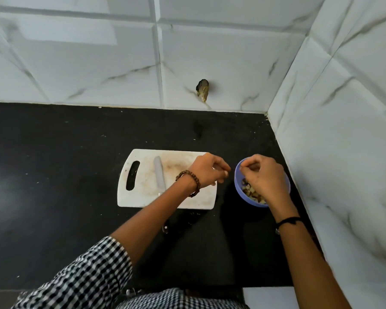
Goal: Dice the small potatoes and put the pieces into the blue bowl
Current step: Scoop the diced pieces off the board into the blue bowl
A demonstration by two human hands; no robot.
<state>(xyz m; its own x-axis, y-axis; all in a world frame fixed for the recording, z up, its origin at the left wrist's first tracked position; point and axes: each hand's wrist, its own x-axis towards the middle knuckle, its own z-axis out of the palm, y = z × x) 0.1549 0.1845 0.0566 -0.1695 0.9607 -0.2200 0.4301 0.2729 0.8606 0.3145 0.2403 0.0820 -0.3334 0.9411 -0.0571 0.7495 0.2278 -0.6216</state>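
Note:
The blue bowl [238, 188] stands on the black counter just right of the white cutting board [143, 197] and holds several diced potato pieces [251, 194]. My right hand [265, 177] hovers over the bowl with its fingers curled and thumb and forefinger tips together; I see nothing between them. My left hand [207, 172] is over the board's right edge with curled fingers, and a small pale potato piece [226, 173] shows at its fingertips. A knife [159, 175] lies flat on the board, blade pointing away. I see no whole potato.
The black counter [65, 175] meets white marble-tiled walls at the back and right, forming a corner close behind the bowl. A dark hole [202, 89] breaks the back wall. The board is stained with potato residue.

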